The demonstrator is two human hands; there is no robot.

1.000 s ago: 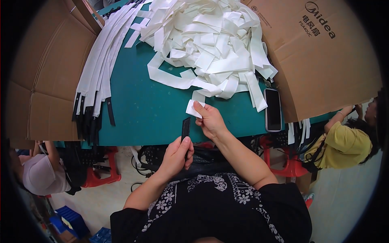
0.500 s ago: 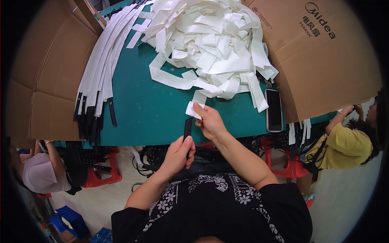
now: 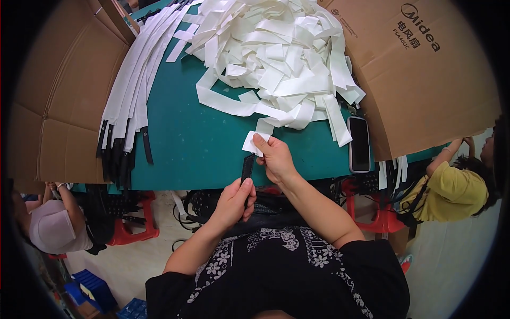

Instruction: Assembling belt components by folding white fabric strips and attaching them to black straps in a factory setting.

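Note:
Near the table's front edge, my left hand (image 3: 232,203) is closed around a black strap (image 3: 247,167) that points up and away from me. Just beyond it to the right, my right hand (image 3: 276,158) pinches the end of a white fabric strip (image 3: 254,142) between thumb and fingers. The strap's upper tip meets the lower edge of the white strip; I cannot tell whether it goes inside. Behind my right hand the strip runs back toward a large tangled pile of white strips (image 3: 281,69).
Finished-looking straps in white sleeves with black ends (image 3: 133,90) lie at left on the green table (image 3: 180,133). Cardboard panels (image 3: 64,101) stand on both sides. A phone (image 3: 359,144) lies at right. Co-workers sit left and right, a yellow sleeve (image 3: 451,183) among them, near red stools (image 3: 143,223).
Almost nothing differs. The white strip's end has shifted very slightly upward in my right hand; both hands keep their grip.

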